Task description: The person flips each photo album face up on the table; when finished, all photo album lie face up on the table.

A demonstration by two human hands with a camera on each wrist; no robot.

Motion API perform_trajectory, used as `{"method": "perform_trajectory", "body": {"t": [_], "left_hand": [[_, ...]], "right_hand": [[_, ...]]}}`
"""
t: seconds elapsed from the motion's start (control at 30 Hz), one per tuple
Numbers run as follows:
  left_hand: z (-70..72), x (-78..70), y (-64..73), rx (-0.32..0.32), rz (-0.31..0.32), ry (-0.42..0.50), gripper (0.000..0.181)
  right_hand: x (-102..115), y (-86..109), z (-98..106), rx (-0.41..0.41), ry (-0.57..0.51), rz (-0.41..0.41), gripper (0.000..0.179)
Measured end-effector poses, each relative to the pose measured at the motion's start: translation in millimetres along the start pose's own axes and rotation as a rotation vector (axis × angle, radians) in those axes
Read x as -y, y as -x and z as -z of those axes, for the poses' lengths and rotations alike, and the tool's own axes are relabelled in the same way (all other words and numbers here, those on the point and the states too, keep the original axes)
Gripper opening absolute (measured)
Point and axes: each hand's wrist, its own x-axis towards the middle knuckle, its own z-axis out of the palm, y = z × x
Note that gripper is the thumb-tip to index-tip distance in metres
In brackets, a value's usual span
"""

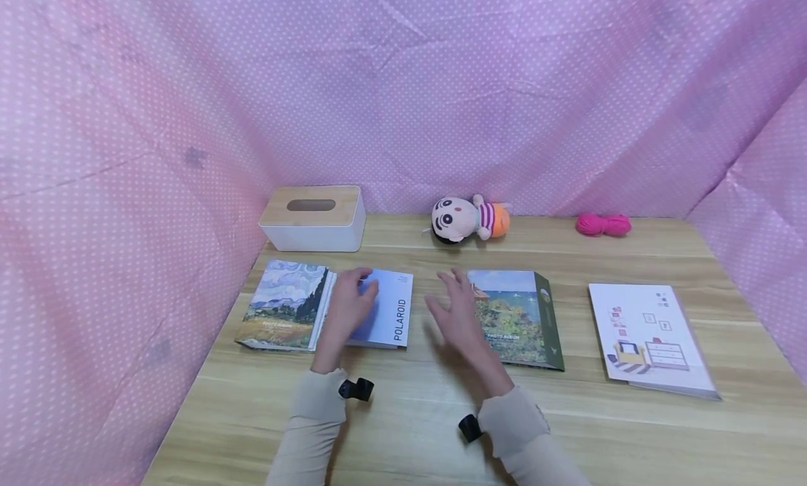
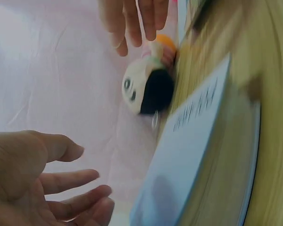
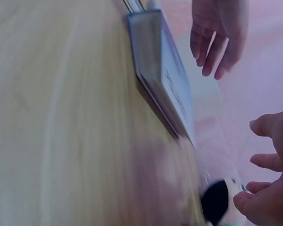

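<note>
My left hand (image 1: 348,305) hovers over the left part of a blue album marked POLAROID (image 1: 392,311), fingers spread and slightly bent, holding nothing. In the left wrist view, a gap shows between that hand (image 2: 52,181) and the album's cover (image 2: 184,136). My right hand (image 1: 459,316) is held above the table at the left edge of a green-spined photo album (image 1: 513,318); its fingers are parted and grip nothing. In the right wrist view the right hand (image 3: 269,174) is partly cut off by the frame edge. A landscape-painting photo album (image 1: 284,304) lies left of the blue one.
A white tissue box with a wooden lid (image 1: 315,227) stands at the back left. Behind the albums lie a plush doll (image 1: 463,220) and a pink yarn skein (image 1: 603,225). A white illustrated album (image 1: 649,339) lies at the right. Pink dotted cloth (image 1: 403,101) hangs around the table.
</note>
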Motion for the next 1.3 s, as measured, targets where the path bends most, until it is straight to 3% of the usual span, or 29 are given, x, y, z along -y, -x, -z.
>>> {"method": "perform_trajectory", "body": {"t": [0.17, 0.43, 0.6, 0.77, 1.0, 1.2, 1.3], "left_hand": [[-21.1, -19.5, 3.3, 0.050, -0.037, 0.065, 0.034], [-54.7, -41.8, 13.8, 0.225, -0.154, 0.209, 0.041], [-75.5, -47.8, 18.4, 0.347, -0.101, 0.214, 0.051], [-95.0, -51.9, 21.6, 0.422, -0.077, 0.234, 0.059], [-114.6, -59.2, 29.1, 0.453, -0.114, 0.183, 0.063], [-125.1, -66.6, 30.3, 0.448, -0.171, 0.134, 0.040], [-127.8, -69.8, 31.2, 0.442, -0.183, 0.112, 0.042]], "right_hand": [[-16, 2.9, 30, -0.066, -0.025, 0.025, 0.055], [-47, 14.8, 74, -0.144, 0.040, -0.024, 0.057], [-65, 25.3, 93, -0.137, 0.078, -0.065, 0.061], [-78, 34.2, 105, -0.102, 0.112, -0.140, 0.068], [-88, 43.0, 113, -0.013, 0.155, -0.194, 0.077], [-97, 44.6, 118, 0.028, 0.166, -0.200, 0.073], [-99, 45.7, 118, 0.018, 0.158, -0.209, 0.068]]}}
